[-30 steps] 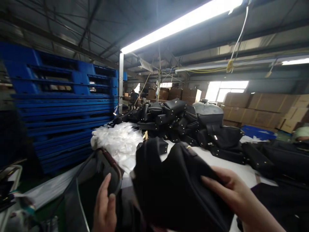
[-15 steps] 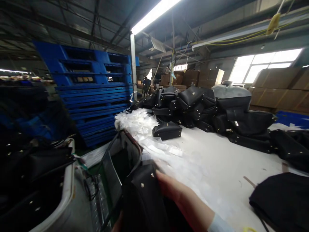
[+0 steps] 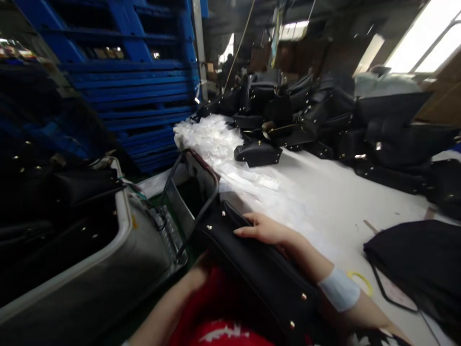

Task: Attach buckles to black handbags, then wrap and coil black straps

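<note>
A black handbag (image 3: 248,269) with small gold-coloured metal studs lies tilted across my lap, against the table's edge. My right hand (image 3: 264,228) grips its upper side, thumb and fingers on the black material. On the bag's left side, my left hand (image 3: 200,270) holds it from below, its fingers hidden behind the bag. A pale band (image 3: 340,288) wraps my right forearm. On the white table (image 3: 324,192) beside my right hand is a spread of thin white sheets (image 3: 266,185), with another small black bag (image 3: 258,154) standing farther back.
Black bags (image 3: 317,110) are heaped along the table's far side. At right lie a black cloth-like item (image 3: 414,259), a yellow ring (image 3: 362,282) and a phone-like object (image 3: 394,290). A grey bin (image 3: 126,230) of black bags stands left, before stacked blue pallets (image 3: 126,91).
The view has tilted down. The handbag has swung from upright to a slant, its lower end now toward the right. My right hand has shifted along its upper side.
</note>
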Tool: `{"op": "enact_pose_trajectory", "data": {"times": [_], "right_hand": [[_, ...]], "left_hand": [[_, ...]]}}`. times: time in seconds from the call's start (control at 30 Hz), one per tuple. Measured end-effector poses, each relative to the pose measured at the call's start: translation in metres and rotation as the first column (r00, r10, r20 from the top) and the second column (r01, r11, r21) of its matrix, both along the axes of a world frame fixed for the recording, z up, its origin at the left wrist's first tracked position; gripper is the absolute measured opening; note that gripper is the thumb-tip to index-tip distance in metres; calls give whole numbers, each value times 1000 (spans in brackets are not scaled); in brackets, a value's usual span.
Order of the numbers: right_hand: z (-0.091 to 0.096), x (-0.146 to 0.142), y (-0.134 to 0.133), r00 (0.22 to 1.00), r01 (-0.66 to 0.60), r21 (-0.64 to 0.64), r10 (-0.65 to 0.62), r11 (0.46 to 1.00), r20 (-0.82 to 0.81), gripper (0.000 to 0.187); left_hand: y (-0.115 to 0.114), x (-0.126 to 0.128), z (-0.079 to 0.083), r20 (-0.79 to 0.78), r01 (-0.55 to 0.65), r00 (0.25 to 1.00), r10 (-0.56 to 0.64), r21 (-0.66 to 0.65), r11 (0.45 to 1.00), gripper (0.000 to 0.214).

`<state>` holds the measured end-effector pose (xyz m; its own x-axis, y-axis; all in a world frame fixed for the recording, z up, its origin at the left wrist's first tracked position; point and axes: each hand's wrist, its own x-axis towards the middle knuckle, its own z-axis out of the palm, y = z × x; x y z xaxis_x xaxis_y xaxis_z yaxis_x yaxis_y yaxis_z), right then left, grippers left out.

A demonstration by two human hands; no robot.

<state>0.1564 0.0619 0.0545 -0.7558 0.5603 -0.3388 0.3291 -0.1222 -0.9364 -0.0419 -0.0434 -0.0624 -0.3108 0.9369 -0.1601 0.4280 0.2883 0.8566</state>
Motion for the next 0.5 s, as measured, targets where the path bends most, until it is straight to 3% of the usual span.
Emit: {"op": "enact_pose_trajectory", "data": {"times": [0.07, 0.13, 0.17, 0.27, 0.37, 0.5], "right_hand": [[-18, 2, -5, 1000, -16, -37, 16, 999, 11, 35], [-45, 2, -16, 998, -66, -89, 65, 994, -13, 34], [-59, 3, -23, 996, -91, -128, 87, 988, -36, 34], [-85, 5, -38, 991, -117, -217, 99, 969, -92, 40], [-88, 5, -42, 989, -128, -181, 113, 975, -92, 40], [-82, -1, -39, 975, -216, -76, 210, 973, -78, 35]], "left_hand": [[-13, -15, -7, 31, -2, 1000, 3, -43, 999, 15], [-24, -31, -5, -26, -52, 998, 53, 28, 998, 21], [-28, -38, -1, -45, -89, 995, 94, 97, 991, 23], [-39, -47, 18, -137, -33, 988, 67, 236, 971, 21], [-45, -43, 36, -194, 70, 981, -18, 263, 962, 18], [-41, -35, 45, -237, 168, 966, -104, 271, 948, 16]]}}
